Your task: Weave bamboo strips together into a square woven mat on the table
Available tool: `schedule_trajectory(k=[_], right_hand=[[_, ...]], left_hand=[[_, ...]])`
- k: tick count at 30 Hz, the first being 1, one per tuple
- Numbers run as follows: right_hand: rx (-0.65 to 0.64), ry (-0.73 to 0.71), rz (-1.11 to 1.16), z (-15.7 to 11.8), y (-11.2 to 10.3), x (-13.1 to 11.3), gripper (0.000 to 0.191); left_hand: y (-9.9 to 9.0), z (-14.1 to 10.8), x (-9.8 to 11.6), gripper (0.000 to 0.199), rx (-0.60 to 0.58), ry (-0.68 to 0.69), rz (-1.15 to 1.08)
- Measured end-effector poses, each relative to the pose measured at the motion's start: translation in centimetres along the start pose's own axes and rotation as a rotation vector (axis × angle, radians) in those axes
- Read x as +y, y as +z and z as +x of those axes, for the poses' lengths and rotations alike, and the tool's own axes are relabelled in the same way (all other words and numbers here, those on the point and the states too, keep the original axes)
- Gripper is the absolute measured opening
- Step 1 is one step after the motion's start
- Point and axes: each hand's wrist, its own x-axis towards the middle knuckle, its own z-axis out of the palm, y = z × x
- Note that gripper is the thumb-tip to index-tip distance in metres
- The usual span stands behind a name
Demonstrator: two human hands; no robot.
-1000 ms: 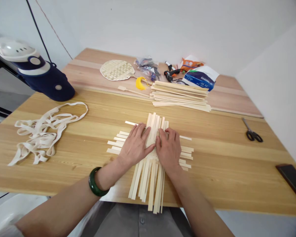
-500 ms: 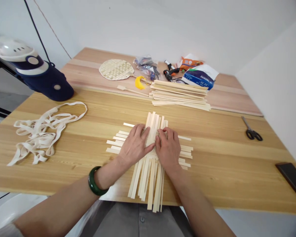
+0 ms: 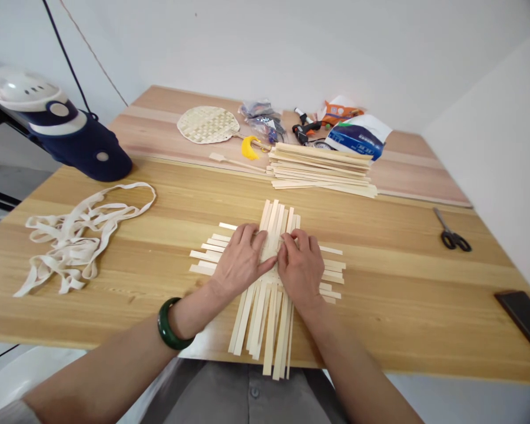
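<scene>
My left hand (image 3: 241, 259), with a dark green bangle (image 3: 168, 324) on its wrist, presses on a crossed weave of pale bamboo strips (image 3: 271, 221). My right hand (image 3: 300, 271) lies close beside it, its fingertips pinched on the strips near the middle. Long strips fan out toward me (image 3: 265, 330), and shorter crosswise ends stick out at the left (image 3: 205, 259) and right (image 3: 331, 274). The hands hide the centre of the weave.
A stack of bamboo strips (image 3: 320, 174) lies ahead on the wooden table (image 3: 393, 312). Beyond it are a small woven fan (image 3: 207, 125) and a glue gun (image 3: 304, 131). A tangled cream strap (image 3: 70, 241) lies left, scissors (image 3: 451, 237) right, and a navy-and-white appliance (image 3: 70, 132) far left.
The fingers of my right hand have drawn in slightly toward the middle of the weave. My left hand and the strips have stayed nearly still.
</scene>
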Motion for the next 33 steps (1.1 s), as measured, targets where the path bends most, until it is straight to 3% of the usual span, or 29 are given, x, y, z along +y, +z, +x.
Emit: schedule_trajectory(k=[13,18,26,33], right_hand=[[0.004,-0.014,-0.015,-0.1,-0.2,-0.1,0.022],[0.014,-0.013,0.007,-0.2,-0.2,-0.1,0.023],[-0.043,-0.014,0.003,-0.2,-0.2,0.0,0.025],[0.002,0.001,0.045,0.9,-1.7,1.4,0.028]], left_hand=[[0.1,-0.2,0.1,0.038,0.012,-0.018,0.011],[0.2,-0.3,0.1,0.056,0.038,-0.019,0.046],[-0.6,-0.4,0.1,0.053,-0.031,-0.021,0.016],[-1.8,-1.9,0.5,0.071,-0.027,0.128,0.015]])
